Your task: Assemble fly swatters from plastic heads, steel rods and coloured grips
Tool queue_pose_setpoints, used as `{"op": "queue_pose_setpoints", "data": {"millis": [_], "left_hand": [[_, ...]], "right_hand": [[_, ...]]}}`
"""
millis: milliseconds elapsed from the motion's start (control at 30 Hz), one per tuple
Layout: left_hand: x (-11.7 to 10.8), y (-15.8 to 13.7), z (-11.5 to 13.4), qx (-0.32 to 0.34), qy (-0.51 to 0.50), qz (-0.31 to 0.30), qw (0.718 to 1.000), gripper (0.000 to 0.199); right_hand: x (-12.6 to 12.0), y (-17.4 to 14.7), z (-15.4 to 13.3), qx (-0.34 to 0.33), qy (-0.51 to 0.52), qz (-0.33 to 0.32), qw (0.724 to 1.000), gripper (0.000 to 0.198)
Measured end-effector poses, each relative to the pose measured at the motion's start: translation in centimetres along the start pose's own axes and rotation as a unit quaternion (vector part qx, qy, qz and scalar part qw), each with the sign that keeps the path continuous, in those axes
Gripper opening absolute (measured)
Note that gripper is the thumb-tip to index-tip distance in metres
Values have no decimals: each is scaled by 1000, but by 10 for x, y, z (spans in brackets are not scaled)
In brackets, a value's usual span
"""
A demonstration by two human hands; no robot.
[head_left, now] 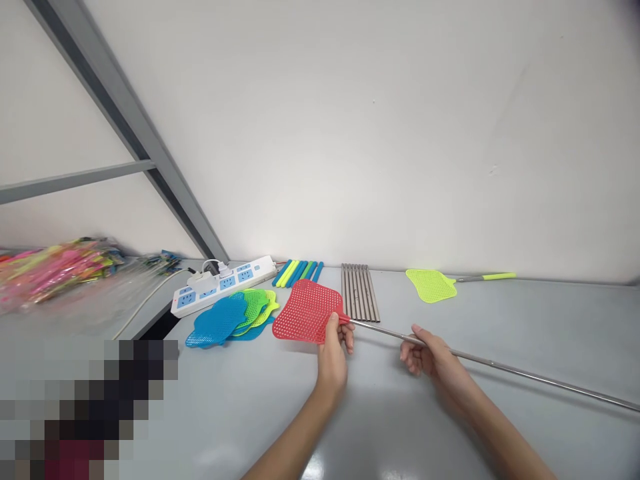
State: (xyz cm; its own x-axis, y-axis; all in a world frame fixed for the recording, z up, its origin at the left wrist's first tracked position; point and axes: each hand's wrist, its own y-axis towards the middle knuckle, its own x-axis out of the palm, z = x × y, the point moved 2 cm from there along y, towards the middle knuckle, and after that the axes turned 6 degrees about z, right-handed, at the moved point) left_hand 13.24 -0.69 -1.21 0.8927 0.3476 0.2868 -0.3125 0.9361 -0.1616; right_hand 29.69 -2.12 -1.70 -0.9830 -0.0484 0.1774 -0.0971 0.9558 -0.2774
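Note:
A fly swatter with a red perforated head [307, 312] is held up over the table. My left hand [334, 353] grips it where the head meets the rod, thumb on top. Farther along, my right hand [431, 353] is closed around the thin metal telescopic rod [480, 361], which is drawn out long and runs off the right edge. Behind my left hand lies a row of short metal tubes [361, 293]. Loose blue, green and yellow swatter heads [220, 320] overlap in a pile left of the red one.
A yellow swatter [431, 285] with a yellow grip lies by the wall. Several coloured handle sleeves [299, 273] sit beside a white power strip [225, 283] with plugs in it. Plastic-bagged bundles [60, 270] lie at far left, past a grey frame post [150, 127].

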Motion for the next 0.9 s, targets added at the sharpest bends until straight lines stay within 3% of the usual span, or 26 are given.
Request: {"op": "queue_pose_setpoints", "data": {"millis": [467, 667, 900], "left_hand": [[3, -6, -3, 11, 10, 15, 1000, 41], [1, -12, -13, -28, 46, 40, 998, 44], [2, -17, -23, -30, 36, 37, 998, 44]], "right_hand": [[0, -1, -1, 0, 14, -2, 1000, 47], [2, -8, -8, 12, 33, -77, 996, 49], [-2, -7, -10, 17, 39, -108, 993, 53]]}}
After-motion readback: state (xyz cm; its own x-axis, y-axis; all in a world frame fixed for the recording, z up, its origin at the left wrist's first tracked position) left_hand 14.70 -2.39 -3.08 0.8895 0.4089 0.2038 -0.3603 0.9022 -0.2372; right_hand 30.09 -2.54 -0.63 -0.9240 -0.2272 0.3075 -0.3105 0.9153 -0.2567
